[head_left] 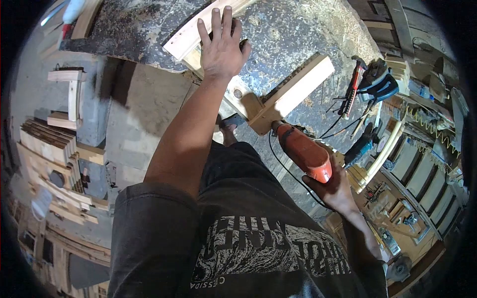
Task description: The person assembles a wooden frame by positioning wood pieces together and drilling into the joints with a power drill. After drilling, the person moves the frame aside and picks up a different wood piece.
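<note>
My left hand (222,52) lies with fingers spread on a pale wooden rail (191,35) at the top of the view. My right hand (338,191) is wrapped round the rear of an orange power drill (305,151). The drill's front end meets the near end of a wooden post (295,92); its bit is hidden. A crosspiece (242,97) with a dark round knot runs between the rail and the post. These pieces rest at the edge of a paint-spotted workbench (278,30).
Right of the post lie a red-and-black hammer (354,84), a blue-and-black tool (380,89) and a teal grinder (362,144). A black cord (285,169) hangs below the drill. Stacked wooden boards (47,144) stand at left. Sawdust covers the bench's far side.
</note>
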The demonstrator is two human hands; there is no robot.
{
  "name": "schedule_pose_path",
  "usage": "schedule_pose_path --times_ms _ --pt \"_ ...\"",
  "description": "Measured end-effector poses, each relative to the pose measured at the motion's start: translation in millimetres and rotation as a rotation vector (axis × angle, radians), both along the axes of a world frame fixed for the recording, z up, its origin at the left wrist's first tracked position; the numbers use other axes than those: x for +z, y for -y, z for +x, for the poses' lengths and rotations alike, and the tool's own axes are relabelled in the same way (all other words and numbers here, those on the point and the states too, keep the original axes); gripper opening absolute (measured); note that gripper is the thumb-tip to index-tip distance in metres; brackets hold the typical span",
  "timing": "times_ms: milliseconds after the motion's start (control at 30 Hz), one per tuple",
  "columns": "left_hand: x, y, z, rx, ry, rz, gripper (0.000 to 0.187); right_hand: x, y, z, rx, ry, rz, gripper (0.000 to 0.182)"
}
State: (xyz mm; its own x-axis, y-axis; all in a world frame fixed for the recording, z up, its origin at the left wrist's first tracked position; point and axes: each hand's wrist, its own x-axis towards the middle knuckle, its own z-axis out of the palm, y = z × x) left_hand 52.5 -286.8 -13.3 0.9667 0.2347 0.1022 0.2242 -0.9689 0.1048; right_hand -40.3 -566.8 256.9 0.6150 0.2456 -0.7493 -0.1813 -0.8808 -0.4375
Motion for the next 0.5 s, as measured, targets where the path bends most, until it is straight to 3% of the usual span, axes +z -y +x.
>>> schedule_pose_path --times_ms 233,500 --pt "4 -1 2 -0.009 -0.038 -0.017 0.063 -2 2 -7 -0.092 0.028 0.185 0.081" --pt "6 -1 2 -0.018 -0.051 0.000 0.063 16 -7 -6 -0.142 -0.021 0.161 0.081"
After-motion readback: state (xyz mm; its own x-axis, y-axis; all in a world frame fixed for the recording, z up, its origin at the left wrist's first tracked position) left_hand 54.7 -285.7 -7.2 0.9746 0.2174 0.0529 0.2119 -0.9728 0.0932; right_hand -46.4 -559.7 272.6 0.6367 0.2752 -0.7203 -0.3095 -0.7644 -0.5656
